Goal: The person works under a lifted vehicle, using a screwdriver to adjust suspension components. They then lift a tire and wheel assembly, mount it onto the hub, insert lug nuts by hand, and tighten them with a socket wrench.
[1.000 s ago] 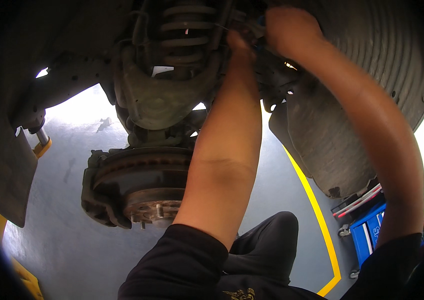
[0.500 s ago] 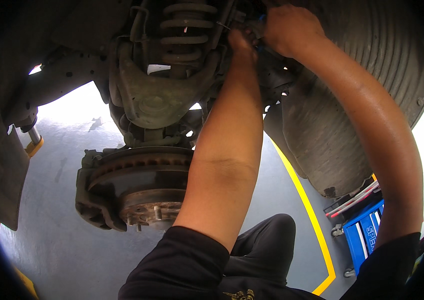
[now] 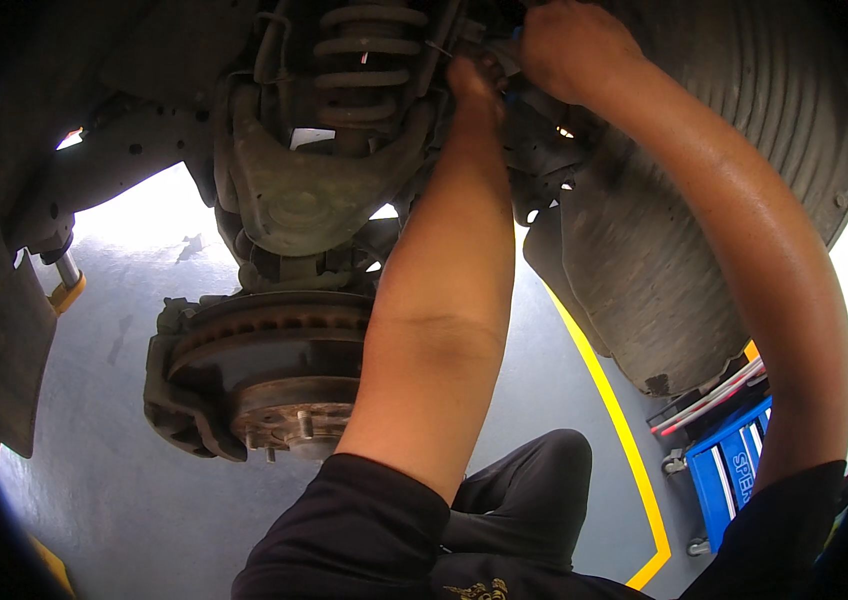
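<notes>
Both my arms reach up into a car's wheel well. My left hand (image 3: 474,80) is closed around small dark parts beside the coil spring (image 3: 364,50); what exactly it holds is unclear. My right hand (image 3: 569,50) is closed just right of it, with a small blue item partly showing at its fingers, mostly hidden. A thin rod or wire (image 3: 439,48) sticks out by my left fingers. Below the spring are the suspension arm (image 3: 299,200) and the brake disc (image 3: 244,355) with its caliper (image 3: 169,400), partly behind my left forearm.
The dark wheel-well liner (image 3: 654,280) curves down the right. A blue wheeled tool cart (image 3: 719,460) stands low at the right beside a yellow floor line (image 3: 624,420). A yellow lift support (image 3: 64,290) is at the left. My bent leg (image 3: 534,480) shows below.
The view has shifted slightly, moving the car parts left and up. My right hand has moved a little left and up, and my left hand stays in much the same place among the parts.
</notes>
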The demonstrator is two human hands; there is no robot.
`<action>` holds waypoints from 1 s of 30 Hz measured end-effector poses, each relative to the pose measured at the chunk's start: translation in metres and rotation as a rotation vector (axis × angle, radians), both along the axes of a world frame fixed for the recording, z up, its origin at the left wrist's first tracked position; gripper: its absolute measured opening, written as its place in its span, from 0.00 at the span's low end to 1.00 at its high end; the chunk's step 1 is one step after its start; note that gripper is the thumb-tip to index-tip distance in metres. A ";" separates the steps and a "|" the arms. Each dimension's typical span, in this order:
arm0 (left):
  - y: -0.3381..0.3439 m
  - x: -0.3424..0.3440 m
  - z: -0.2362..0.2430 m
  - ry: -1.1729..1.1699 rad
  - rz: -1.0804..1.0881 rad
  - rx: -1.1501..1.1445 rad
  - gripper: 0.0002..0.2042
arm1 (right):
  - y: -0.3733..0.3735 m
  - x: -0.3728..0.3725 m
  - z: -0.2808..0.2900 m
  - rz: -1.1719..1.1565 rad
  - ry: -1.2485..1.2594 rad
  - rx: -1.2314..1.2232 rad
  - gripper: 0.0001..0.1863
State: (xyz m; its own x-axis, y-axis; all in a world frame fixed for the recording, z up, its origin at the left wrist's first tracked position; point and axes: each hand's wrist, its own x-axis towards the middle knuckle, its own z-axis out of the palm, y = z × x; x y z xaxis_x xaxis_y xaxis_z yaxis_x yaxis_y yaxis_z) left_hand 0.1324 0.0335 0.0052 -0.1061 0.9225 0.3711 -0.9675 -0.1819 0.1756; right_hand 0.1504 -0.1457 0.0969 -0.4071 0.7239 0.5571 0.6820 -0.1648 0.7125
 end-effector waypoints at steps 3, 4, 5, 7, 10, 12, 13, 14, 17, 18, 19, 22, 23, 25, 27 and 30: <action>0.000 -0.001 -0.001 -0.002 -0.004 0.018 0.08 | -0.004 0.002 -0.001 0.079 -0.159 0.055 0.13; 0.001 -0.001 -0.002 0.001 -0.011 0.021 0.08 | -0.006 0.002 -0.001 0.130 -0.243 0.092 0.13; 0.002 -0.001 -0.003 0.014 0.002 0.034 0.08 | -0.008 0.004 -0.001 0.156 -0.213 0.099 0.13; 0.006 -0.001 -0.004 0.047 0.032 0.053 0.09 | -0.010 0.003 -0.002 0.187 -0.166 0.110 0.12; 0.012 0.000 -0.005 0.061 0.023 -0.011 0.07 | -0.011 0.000 -0.001 0.146 -0.139 0.102 0.12; 0.014 0.002 -0.005 0.064 0.045 -0.005 0.07 | -0.008 -0.002 0.000 0.004 -0.151 -0.046 0.12; 0.014 0.003 -0.005 0.069 0.051 -0.022 0.08 | -0.008 0.001 0.001 -0.067 -0.157 -0.119 0.12; 0.014 0.003 -0.006 0.074 0.053 -0.036 0.07 | -0.005 0.000 0.001 -0.054 -0.190 -0.065 0.12; 0.012 0.003 -0.006 0.084 0.057 -0.050 0.06 | -0.001 0.007 0.001 0.097 -0.232 0.097 0.12; 0.010 0.003 -0.006 0.083 0.055 -0.035 0.06 | -0.001 0.012 0.002 0.221 -0.209 0.150 0.12; 0.009 0.002 -0.007 0.085 0.049 -0.033 0.07 | 0.000 0.016 0.001 0.345 -0.186 0.204 0.13; 0.006 0.001 -0.005 0.099 0.048 -0.053 0.06 | 0.001 0.021 0.002 0.328 -0.095 0.137 0.13; 0.006 0.001 -0.004 0.093 0.061 -0.038 0.07 | 0.001 0.022 0.003 0.326 -0.100 0.144 0.13; 0.004 0.001 -0.003 0.100 0.070 -0.042 0.08 | 0.003 0.019 0.003 0.323 -0.109 0.155 0.13; 0.004 0.001 -0.002 0.066 0.083 -0.035 0.08 | 0.004 0.018 0.004 0.225 -0.098 0.078 0.13; 0.004 0.001 -0.002 0.044 0.059 -0.016 0.09 | 0.006 0.017 0.009 0.192 -0.112 0.063 0.13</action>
State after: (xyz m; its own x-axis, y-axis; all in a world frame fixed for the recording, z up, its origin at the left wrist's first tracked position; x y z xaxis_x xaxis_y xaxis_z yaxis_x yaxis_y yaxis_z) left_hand 0.1329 0.0380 0.0035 -0.1445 0.9210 0.3616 -0.9465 -0.2353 0.2210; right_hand 0.1670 -0.1399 0.1062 -0.5960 0.5921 0.5425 0.6227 -0.0859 0.7778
